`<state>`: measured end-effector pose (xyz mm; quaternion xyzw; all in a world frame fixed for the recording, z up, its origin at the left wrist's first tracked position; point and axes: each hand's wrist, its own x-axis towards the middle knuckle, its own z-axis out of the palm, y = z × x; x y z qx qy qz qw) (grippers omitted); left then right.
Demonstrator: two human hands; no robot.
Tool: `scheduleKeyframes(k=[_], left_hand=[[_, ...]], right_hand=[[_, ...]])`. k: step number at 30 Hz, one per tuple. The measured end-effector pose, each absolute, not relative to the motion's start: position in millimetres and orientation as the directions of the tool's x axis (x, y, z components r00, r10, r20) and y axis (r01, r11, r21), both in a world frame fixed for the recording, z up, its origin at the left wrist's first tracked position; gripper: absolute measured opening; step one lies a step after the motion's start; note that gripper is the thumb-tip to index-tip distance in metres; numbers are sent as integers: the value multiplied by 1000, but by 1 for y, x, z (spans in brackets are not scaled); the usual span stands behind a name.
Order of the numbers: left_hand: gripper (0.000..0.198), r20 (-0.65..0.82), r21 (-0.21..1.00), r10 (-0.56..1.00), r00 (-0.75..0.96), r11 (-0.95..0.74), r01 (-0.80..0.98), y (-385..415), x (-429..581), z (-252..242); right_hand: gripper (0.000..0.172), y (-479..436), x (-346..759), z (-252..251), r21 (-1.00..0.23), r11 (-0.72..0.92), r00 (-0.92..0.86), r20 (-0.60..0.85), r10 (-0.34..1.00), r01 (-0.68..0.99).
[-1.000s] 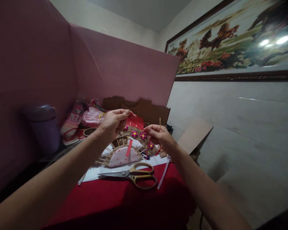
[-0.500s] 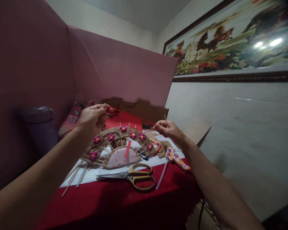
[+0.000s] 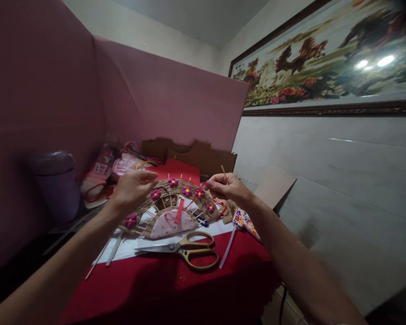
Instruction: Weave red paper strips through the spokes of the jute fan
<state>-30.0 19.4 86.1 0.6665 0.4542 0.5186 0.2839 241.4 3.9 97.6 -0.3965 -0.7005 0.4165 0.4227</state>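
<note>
Jute-brown woven half-round fan (image 3: 164, 189), dotted with pink flowers, lies on a white sheet (image 3: 135, 246) over the red tablecloth (image 3: 162, 284), mid-table. The left hand (image 3: 133, 189) hovers at the fan's upper left rim, fingers curled close together; whether they pinch anything cannot be told. The right hand (image 3: 228, 187) hangs over the fan's right end, thumb and forefinger pinching a thin wooden stick (image 3: 223, 170) that pokes upward. Gold-handled scissors (image 3: 189, 249) lie just before the fan.
</note>
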Motion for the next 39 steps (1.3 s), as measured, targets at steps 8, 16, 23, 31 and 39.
scheduleKeyframes(k=[8, 16, 23, 31, 39], left_hand=[[28, 142, 988, 859, 492, -154, -16, -13, 48, 95], [23, 52, 998, 878, 475, -59, -1, 6, 26, 81], [29, 107, 985, 894, 435, -36, -168, 16, 20, 82], [27, 168, 979, 921, 351, -114, -171, 11, 28, 106], [25, 176, 977, 928, 330, -123, -176, 9, 29, 118]], right_hand=[[33, -6, 218, 102, -862, 457, -378, 357, 854, 219], [31, -5, 230, 92, -900, 406, -203, 373, 905, 156], [34, 0, 222, 59, -955, 290, -230, 268, 936, 66], [36, 14, 197, 39, -975, 211, -247, 223, 943, -74], [31, 26, 192, 32, -986, 122, -250, 148, 957, -115]])
